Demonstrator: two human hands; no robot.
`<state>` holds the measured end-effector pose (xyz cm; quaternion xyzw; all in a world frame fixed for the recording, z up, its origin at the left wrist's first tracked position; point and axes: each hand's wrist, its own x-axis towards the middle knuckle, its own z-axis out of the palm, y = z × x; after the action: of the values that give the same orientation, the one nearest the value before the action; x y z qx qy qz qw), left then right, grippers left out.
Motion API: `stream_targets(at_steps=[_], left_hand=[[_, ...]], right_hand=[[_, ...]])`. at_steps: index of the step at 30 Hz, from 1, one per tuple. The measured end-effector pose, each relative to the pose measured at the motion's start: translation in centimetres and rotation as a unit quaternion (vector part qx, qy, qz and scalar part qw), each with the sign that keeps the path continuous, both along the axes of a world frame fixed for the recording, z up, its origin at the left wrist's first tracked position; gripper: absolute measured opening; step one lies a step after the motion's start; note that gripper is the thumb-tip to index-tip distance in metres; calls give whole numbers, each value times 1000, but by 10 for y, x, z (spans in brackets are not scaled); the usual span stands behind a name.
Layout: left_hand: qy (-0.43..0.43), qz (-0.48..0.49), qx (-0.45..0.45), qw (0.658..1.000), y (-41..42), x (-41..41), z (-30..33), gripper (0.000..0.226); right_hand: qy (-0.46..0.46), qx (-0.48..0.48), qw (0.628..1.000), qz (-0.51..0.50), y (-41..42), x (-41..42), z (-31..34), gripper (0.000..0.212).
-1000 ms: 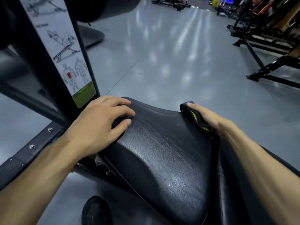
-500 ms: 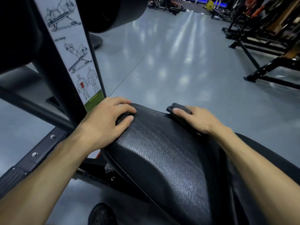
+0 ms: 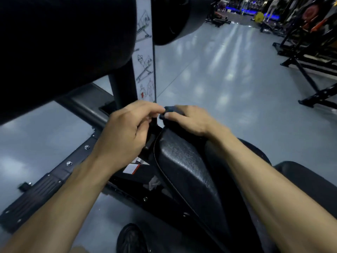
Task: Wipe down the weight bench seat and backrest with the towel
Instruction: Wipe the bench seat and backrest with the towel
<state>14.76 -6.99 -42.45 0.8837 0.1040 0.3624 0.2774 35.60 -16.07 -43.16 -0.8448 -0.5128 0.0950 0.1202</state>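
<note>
The black padded bench seat (image 3: pixel 184 167) runs from the lower right up to its far tip in the middle of the view. At that tip my right hand (image 3: pixel 189 119) lies over a small dark towel (image 3: pixel 168 111), fingers wrapped round it and pressing it on the pad's end. My left hand (image 3: pixel 127 130) hovers off the pad's left edge, fingers curled, its fingertips meeting the towel's left corner at the tip. Whether they pinch the cloth is unclear. Another black pad (image 3: pixel 308 183) shows at the right.
A black upright post with a white exercise-diagram label (image 3: pixel 145 57) stands just beyond the hands. A large dark roller pad (image 3: pixel 60 42) fills the upper left. The machine's bolted base rail (image 3: pixel 60 172) crosses the grey floor. Black racks (image 3: pixel 310 52) stand at the far right. My shoe (image 3: pixel 131 238) is below.
My right hand slid the towel leftward to the seat's far tip. My left hand lifted off the pad's edge and came up to the towel. The camera leaned forward and down.
</note>
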Motion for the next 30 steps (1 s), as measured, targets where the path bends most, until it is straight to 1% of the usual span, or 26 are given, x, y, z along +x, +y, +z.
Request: stream_targets(at_steps=[2, 3, 5, 8, 9, 11, 13, 15, 18, 22, 24, 27, 28, 29, 30], left_hand=[[-19, 21, -11, 1000, 0, -4, 3, 45], [-26, 25, -18, 999, 0, -6, 4, 44], [-37, 33, -27, 998, -1, -8, 4, 41], [-72, 47, -31, 996, 0, -14, 6, 39], [-86, 50, -33, 995, -1, -16, 7, 38], [-106, 63, -43, 991, -2, -20, 9, 39], [-124, 71, -54, 988, -7, -23, 13, 40], [-139, 73, -55, 986, -10, -23, 15, 40], [-145, 75, -61, 985, -8, -23, 15, 40], [-136, 84, -70, 985, 0, -27, 10, 39], [-138, 90, -86, 983, 6, -30, 6, 37], [-133, 103, -113, 979, 13, -35, 2, 37], [-136, 108, -120, 978, 15, -37, 0, 38], [-138, 108, -125, 977, 18, -37, 0, 40], [-138, 106, -128, 976, 19, -38, -1, 41]], right_hand=[[-83, 14, 995, 61, 16, -18, 0, 67], [-94, 29, 992, 80, 16, -20, -2, 68], [-56, 46, 994, 84, 9, -12, -3, 62], [13, 17, 999, 37, 15, -3, 5, 55], [14, 10, 999, 30, 19, -3, 7, 50], [-25, 0, 999, 42, 23, -12, 6, 46], [-87, 23, 994, 67, 21, -26, 3, 51], [-146, 41, 984, 90, 19, -39, 3, 50], [-164, 84, 975, 126, 10, -58, 2, 44], [-135, 145, 958, 206, -10, -84, -3, 28], [-118, 143, 951, 248, -17, -88, -4, 29], [-85, 105, 940, 312, -16, -76, 4, 35], [-53, 99, 945, 307, -10, -68, 7, 39], [-7, 103, 957, 272, -4, -59, 12, 42], [40, 118, 970, 211, 3, -49, 16, 43]])
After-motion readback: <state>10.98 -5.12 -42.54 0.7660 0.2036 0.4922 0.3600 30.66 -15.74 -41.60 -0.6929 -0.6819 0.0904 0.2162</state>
